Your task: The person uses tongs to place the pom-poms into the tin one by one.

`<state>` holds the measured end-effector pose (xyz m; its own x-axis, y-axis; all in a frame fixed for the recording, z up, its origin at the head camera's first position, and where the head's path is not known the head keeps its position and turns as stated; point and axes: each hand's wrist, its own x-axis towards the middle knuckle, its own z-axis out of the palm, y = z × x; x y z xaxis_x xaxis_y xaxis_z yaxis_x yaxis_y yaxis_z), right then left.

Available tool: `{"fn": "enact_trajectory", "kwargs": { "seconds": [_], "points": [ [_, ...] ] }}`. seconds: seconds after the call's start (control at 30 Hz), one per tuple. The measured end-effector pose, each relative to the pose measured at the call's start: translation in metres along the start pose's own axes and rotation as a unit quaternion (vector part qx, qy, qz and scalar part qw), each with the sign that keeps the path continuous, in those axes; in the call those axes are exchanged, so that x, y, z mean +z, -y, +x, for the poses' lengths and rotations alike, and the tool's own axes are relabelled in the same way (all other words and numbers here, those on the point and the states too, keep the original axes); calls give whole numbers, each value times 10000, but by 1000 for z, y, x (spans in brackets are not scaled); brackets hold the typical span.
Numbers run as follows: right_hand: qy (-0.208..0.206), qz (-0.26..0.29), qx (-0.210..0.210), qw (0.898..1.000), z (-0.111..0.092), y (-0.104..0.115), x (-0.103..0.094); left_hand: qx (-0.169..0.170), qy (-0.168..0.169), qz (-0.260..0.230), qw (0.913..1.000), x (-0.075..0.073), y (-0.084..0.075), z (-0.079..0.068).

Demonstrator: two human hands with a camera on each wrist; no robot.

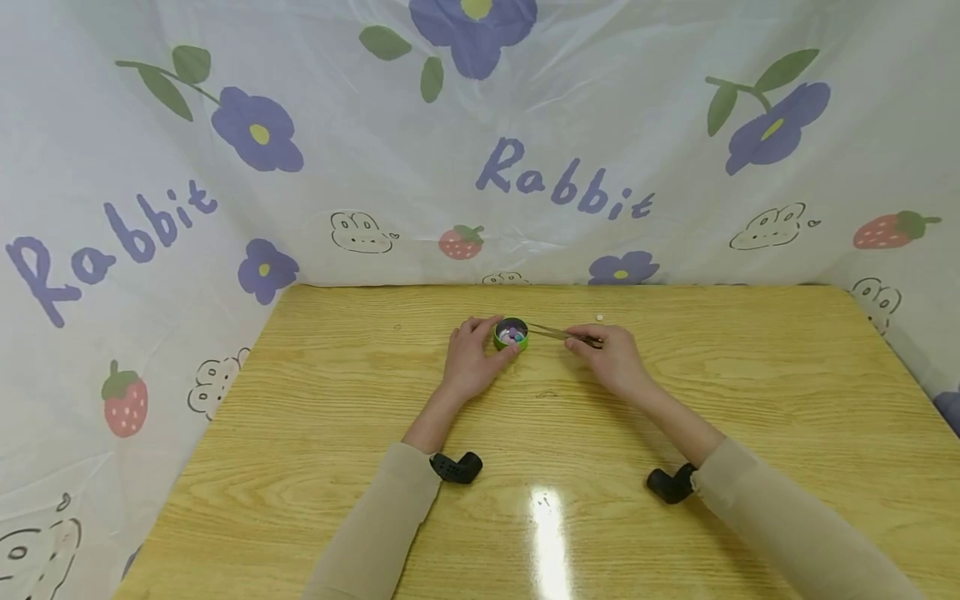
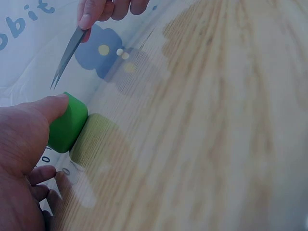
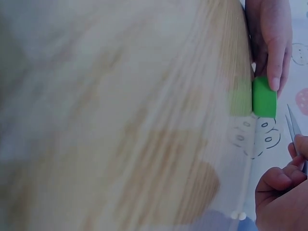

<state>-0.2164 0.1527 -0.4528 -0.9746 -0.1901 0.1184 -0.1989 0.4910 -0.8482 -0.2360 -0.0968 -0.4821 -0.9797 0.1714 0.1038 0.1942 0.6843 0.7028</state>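
Observation:
A small round green container (image 1: 501, 344) stands on the table with its top uncovered; purple, white and teal bits show inside it. My left hand (image 1: 471, 360) holds it from the left, thumb on the near side and fingers on the far side. In my right hand (image 1: 613, 358) a pair of metal tweezers (image 1: 551, 332) is pinched, pointing left. Their tips are close to the container's right rim. In the left wrist view the tweezers (image 2: 70, 53) have their two tips slightly apart, above the green container (image 2: 72, 126), with nothing visible between them.
A small white piece (image 1: 599, 317) lies on the wooden table (image 1: 360, 400) just beyond my right hand. Behind the table and at its sides hangs a white curtain (image 1: 420, 150) printed with flowers and strawberries. Each wrist carries a black camera (image 1: 459, 468).

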Motion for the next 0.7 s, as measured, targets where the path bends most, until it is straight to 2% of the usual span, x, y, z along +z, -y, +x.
{"fn": "enact_trajectory", "kwargs": {
  "seconds": [0.3, 0.7],
  "points": [
    [-250, -304, -51, 9992, -3, -18, -19, 22, 3, 30, 10000, -1, 0, 0],
    [-412, -558, 359, 9969, -3, -37, -51, 7, -23, -12, 10000, 0, 1, -1]
  ]
}}
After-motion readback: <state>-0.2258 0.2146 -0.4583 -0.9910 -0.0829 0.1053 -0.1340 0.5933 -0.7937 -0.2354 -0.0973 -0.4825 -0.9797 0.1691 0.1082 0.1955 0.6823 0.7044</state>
